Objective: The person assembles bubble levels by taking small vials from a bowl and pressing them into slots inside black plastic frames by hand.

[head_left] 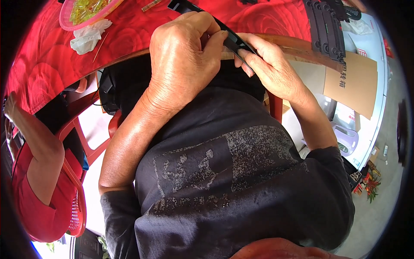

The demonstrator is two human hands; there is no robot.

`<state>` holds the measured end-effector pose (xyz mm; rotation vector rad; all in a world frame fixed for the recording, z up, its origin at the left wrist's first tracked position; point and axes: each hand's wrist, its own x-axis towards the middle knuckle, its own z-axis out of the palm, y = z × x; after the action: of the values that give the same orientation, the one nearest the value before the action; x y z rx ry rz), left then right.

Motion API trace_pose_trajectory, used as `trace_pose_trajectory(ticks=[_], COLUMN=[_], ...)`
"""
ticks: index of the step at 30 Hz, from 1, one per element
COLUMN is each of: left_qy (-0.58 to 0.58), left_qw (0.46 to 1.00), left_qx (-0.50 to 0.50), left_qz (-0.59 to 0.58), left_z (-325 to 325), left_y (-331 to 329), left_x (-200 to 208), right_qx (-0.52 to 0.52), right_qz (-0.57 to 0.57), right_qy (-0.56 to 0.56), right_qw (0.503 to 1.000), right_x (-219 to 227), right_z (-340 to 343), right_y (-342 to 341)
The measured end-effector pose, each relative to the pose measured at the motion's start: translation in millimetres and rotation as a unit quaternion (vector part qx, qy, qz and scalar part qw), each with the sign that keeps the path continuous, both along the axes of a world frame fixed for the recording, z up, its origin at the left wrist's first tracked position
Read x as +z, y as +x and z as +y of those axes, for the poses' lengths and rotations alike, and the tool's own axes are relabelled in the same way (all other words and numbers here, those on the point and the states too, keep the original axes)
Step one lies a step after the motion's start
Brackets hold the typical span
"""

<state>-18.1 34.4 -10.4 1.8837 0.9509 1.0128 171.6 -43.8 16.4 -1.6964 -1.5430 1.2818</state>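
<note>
A long, narrow black plastic strip (235,39) with a channel-like face slants from the table edge down toward my lap. My right hand (271,67) grips its lower end, thumb on top and fingers curled beneath. My left hand (185,56) is closed in a pinch, its thumb and fingertips against the middle of the strip. Anything small between those fingertips is hidden. Beyond the left hand, the strip's far end shows over the red cloth.
A rose-patterned red cloth (129,36) covers the table. On it are a pink basket (65,17) of clear yellow pieces, crumpled white tissue (90,36), and several black strips (325,30) at right. A cardboard box (351,82) stands beside me. Another person's arm (41,138) is at left.
</note>
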Motion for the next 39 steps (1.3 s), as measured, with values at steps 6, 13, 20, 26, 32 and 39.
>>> trace_pose_trajectory(ticks=[6, 13, 20, 26, 32, 39], left_qy=[-0.007, 0.018, 0.004, 0.022, 0.07, 0.1], left_qw=[1.0, 1.0, 0.998, 0.992, 0.98, 0.896], left_qx=[0.004, 0.002, -0.014, -0.022, -0.053, -0.153], left_qz=[0.005, 0.012, 0.055, 0.121, 0.179, 0.404], left_z=[-3, -1, 1, 2, 9, 19], left_y=[1, 2, 1, 2, 6, 15], left_x=[0, -3, 5, 10, 13, 53], right_qx=[-0.002, -0.006, -0.008, 0.012, 0.0, 0.002], right_qz=[-0.004, -0.013, -0.017, -0.053, -0.096, -0.088], right_qy=[0.01, 0.002, 0.009, 0.034, 0.041, 0.042], right_qw=[1.0, 1.0, 1.0, 0.998, 0.995, 0.995], right_x=[-3, -3, -3, -6, -7, -7], right_z=[-2, -2, -2, -4, -3, -5], right_y=[0, -1, 1, 2, 1, -1])
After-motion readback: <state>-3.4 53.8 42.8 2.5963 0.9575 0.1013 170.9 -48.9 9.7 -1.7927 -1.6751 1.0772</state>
